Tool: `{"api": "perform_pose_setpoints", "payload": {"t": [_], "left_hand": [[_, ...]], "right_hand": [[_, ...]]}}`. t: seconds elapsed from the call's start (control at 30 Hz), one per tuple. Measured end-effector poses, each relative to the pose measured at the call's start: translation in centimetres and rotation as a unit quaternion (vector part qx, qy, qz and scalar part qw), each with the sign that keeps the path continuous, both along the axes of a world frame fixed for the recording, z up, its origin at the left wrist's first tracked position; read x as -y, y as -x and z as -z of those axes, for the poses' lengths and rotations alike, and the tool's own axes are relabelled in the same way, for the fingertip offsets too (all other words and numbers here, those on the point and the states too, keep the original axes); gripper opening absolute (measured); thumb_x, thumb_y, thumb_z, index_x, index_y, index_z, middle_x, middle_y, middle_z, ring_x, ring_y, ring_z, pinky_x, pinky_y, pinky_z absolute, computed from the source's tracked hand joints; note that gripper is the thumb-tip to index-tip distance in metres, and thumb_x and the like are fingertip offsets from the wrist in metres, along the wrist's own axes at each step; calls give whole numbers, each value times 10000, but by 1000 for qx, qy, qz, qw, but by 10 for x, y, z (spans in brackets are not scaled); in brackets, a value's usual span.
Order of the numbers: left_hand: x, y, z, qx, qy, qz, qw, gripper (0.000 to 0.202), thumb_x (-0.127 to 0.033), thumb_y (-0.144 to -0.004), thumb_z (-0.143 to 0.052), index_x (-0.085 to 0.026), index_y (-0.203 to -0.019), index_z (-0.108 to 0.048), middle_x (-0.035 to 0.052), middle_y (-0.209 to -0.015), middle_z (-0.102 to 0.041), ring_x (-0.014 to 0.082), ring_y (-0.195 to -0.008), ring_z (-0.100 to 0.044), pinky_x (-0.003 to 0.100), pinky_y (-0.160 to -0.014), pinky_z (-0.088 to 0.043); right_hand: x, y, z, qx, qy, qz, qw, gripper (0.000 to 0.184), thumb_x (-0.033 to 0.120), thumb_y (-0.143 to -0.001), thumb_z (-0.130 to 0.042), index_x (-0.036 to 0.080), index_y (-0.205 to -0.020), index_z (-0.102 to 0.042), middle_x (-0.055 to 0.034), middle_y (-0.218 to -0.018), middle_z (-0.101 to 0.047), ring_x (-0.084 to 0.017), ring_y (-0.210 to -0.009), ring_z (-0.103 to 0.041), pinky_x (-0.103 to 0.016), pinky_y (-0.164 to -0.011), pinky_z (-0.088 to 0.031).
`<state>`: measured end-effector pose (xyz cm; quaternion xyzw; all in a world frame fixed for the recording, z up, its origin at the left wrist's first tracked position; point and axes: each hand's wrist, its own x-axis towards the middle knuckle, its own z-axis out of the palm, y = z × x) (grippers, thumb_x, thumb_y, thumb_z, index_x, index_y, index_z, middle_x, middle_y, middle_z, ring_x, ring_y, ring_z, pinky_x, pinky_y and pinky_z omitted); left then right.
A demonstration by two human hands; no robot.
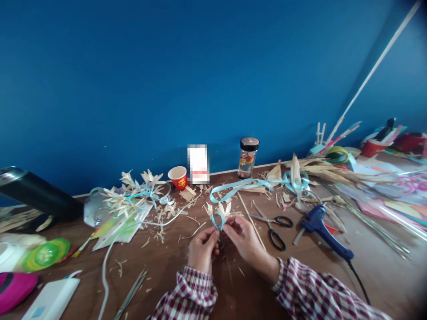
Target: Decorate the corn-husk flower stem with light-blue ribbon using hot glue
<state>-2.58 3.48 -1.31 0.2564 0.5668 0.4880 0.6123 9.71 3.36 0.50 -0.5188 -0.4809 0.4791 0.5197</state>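
A small sprig of two pale dried-husk flowers [224, 209] with curved light-blue stems stands upright between my hands. My left hand [202, 249] pinches the base of the blue stems between thumb and fingers. From the other side, my right hand [245, 240] is also closed on the stems, its thumb and forefinger near the left fingertips. The exact grip points are partly hidden by the fingers. Just behind the flowers lies a loose light-blue ribbon [230, 194]. Black-handled scissors [271, 222] and a thin wooden stick [250, 218] rest beside my right hand.
A blue glue gun [325, 231] with its cord lies at right. Finished-looking husk flowers [133, 193], a red paper cup [179, 178] and a glass jar [247, 160] stand along the wall. Tweezers [131, 295], a white cable [106, 266] and a black bottle [40, 193] are at left.
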Motion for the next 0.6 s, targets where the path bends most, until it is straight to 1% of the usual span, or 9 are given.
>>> {"api": "perform_pose_setpoints", "payload": {"t": [0.07, 0.2, 0.5, 0.6], "left_hand": [[0, 0, 0, -4, 3, 9, 1000, 410, -388, -511, -788, -122, -804, -681, -76, -388, -488, 36, -335, -401, 144, -352, -318], [0, 1, 0, -8, -12, 22, 1000, 426, -416, -513, -777, -116, -798, -676, -84, -356, -453, 36, -312, -364, 150, -331, -278], [0, 1, 3, -15, -27, 26, 999, 432, -446, -509, -773, -122, -772, -661, -89, -349, -432, 36, -305, -336, 153, -326, -248], [0, 0, 3, -8, -26, 16, 1000, 449, -452, -490, -782, -120, -767, -658, -88, -362, -438, 34, -314, -339, 151, -328, -254]], "right_hand": [[0, -1, 0, -1, 0, -3, 1000, 132, 301, -761, -623, 181, -797, -581, -14, -722, -625, -154, -668, -577, -283, -635, -473], [0, -1, 0, -7, 1, -7, 1000, 141, 307, -762, -626, 178, -795, -579, -20, -733, -629, -156, -673, -582, -290, -646, -479], [0, -1, 2, -29, 16, -15, 999, 216, 385, -753, -634, 187, -798, -561, -14, -708, -619, -168, -659, -603, -305, -632, -504], [0, -1, 3, -30, 17, -18, 999, 215, 384, -754, -634, 188, -795, -556, -17, -708, -622, -169, -656, -603, -308, -631, -505]]}}
